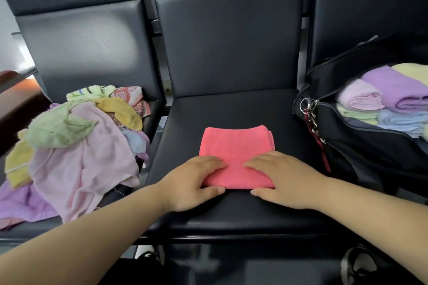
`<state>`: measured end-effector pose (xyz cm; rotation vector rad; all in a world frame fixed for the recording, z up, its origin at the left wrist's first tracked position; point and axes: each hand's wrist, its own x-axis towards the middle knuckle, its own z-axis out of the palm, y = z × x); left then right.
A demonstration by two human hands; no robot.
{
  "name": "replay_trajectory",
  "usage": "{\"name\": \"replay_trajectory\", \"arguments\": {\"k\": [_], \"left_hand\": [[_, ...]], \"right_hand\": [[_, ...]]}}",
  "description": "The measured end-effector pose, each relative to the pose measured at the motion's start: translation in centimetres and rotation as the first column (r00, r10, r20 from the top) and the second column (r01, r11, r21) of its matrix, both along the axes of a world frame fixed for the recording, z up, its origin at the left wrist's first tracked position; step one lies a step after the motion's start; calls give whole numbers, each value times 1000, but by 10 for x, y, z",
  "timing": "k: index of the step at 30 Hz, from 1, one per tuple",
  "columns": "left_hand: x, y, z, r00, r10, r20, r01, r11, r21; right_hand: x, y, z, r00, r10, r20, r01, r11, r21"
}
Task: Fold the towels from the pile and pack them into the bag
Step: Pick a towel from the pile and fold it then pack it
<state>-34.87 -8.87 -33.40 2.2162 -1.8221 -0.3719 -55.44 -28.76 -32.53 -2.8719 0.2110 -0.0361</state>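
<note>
Pink towel [236, 146] lay folded near the middle seat's [231, 111] front edge, left hand [192, 183] and right hand [284, 180] each pinching a near corner, pile [76, 146] leftward, open bag [347, 146] rightward.

1. We are in a waiting area with linked bench seating.
2. The padded black middle seat [231, 111] lies under the pink towel [236, 152] we grip.
3. A matching left seat [88, 53] and right seat [370, 18] flank the grip, all three high-backed.
</note>
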Motion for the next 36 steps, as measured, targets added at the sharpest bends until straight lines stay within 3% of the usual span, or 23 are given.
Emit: {"name": "replay_trajectory", "arguments": {"k": [5, 9, 13, 18, 21, 26, 31, 33, 36], "left_hand": [[-6, -1, 10, 995, 62, -83, -61, 998, 11], [-3, -2, 14, 975, 156, -156, -167, 984, -62], [-2, -8, 19, 853, 200, -483, -336, 917, -213], [-3, -13, 9, 748, 207, -631, -398, 900, -177], [0, -19, 3, 695, 252, -673, -465, 872, -153], [6, -27, -4, 707, 331, -624, -512, 849, -130], [4, -31, -2, 826, 426, -370, -504, 852, -142], [2, -31, -2, 879, 408, -246, -457, 868, -196], [3, -32, -2, 935, 310, -170, -348, 890, -296]], "right_hand": [[4, 5, 4, 996, -83, 30, 84, 996, -42], [8, -9, 21, 984, -180, 9, 175, 968, 181], [5, -23, 33, 967, -250, 46, 195, 848, 492], [-4, -33, 30, 971, -218, -94, 237, 850, 470], [1, -39, 25, 957, -280, -69, 276, 817, 507], [9, -43, 15, 922, -387, -4, 338, 802, 492], [23, -43, 7, 862, -504, -51, 477, 774, 417], [25, -43, 8, 888, -459, -31, 446, 843, 302], [26, -40, 17, 978, -206, 13, 196, 944, 266]]}}
